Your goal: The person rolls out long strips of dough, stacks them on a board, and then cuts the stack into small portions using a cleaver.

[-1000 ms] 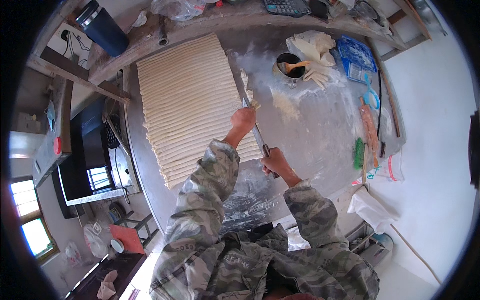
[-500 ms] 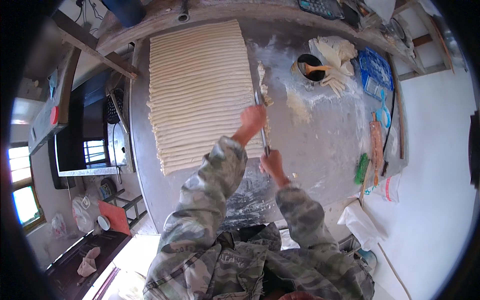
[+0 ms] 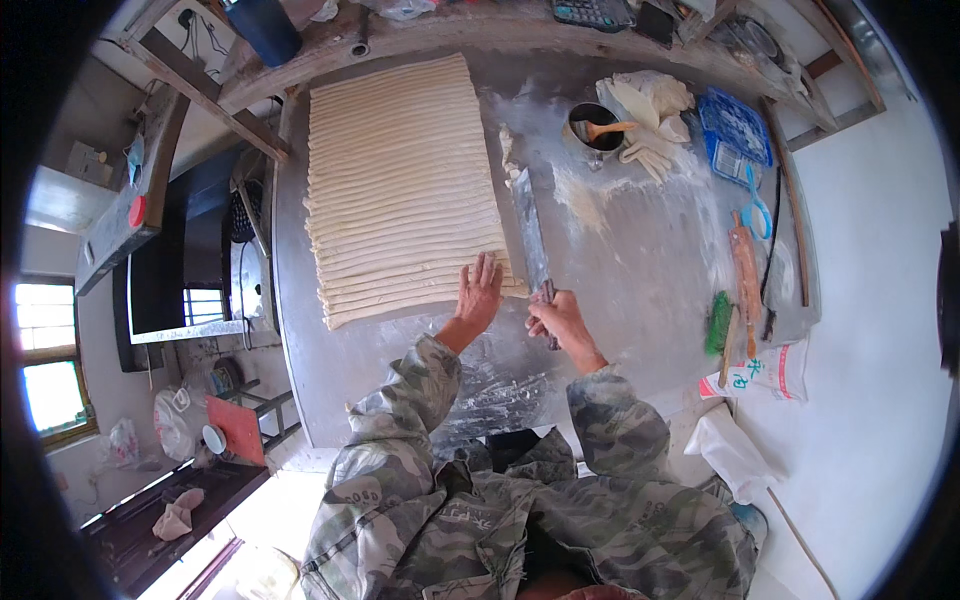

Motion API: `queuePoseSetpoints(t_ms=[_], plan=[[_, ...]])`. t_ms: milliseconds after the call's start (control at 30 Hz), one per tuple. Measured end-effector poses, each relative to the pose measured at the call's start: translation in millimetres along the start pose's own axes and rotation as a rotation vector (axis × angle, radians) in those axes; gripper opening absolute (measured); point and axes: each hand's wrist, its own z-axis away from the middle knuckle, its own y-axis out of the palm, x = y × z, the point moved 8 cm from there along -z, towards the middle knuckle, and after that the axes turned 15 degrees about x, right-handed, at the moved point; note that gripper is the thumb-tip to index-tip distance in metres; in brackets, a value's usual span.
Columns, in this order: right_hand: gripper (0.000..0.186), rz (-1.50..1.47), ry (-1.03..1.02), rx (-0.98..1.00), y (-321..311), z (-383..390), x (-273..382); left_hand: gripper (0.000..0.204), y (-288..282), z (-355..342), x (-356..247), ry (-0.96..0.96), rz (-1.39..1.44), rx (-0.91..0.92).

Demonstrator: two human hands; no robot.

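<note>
A sheet of dough cut into several long strips (image 3: 400,180) lies on the grey worktop (image 3: 640,280). My left hand (image 3: 480,295) rests with fingers spread on the dough's lower right corner. To its right, my right hand (image 3: 560,322) grips the handle of a long, wide knife (image 3: 533,225). The blade points away from me, lying along the right side of the dough with a small gap from it. A thin line of dough scraps (image 3: 507,148) lies beyond the blade's tip.
At right are a metal pot with a brush (image 3: 585,140), dough scraps (image 3: 650,105), a blue tray (image 3: 738,132), a light-blue handled tool (image 3: 757,210), a rolling pin (image 3: 745,275) and a green brush (image 3: 718,323). A wooden shelf (image 3: 460,22) spans the back, holding a dark flask (image 3: 260,28).
My left hand has left the blade and moved down-left onto the dough, fingers now spread. The blade has shifted slightly right, away from the dough edge, still in my right hand.
</note>
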Motion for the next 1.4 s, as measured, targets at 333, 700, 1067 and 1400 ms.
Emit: queuePoseSetpoints(t_ms=[333,700,1067,1400], plan=[[0.019,0.055,0.089,0.004,12,16,-52,0.068,8,-2,-15,-0.03,0.043,-0.046],[0.018,0.039,0.213,-0.031,10,-2,-69,0.044,14,-8,-24,-0.052,-0.067,-0.115],[0.02,0.181,0.137,-0.319,-16,-27,-92,0.049,2,9,-7,0.001,-0.096,-0.104],[0.015,0.215,-0.142,-0.407,57,10,-30,0.053,-12,179,218,-0.244,-0.05,-0.166]])
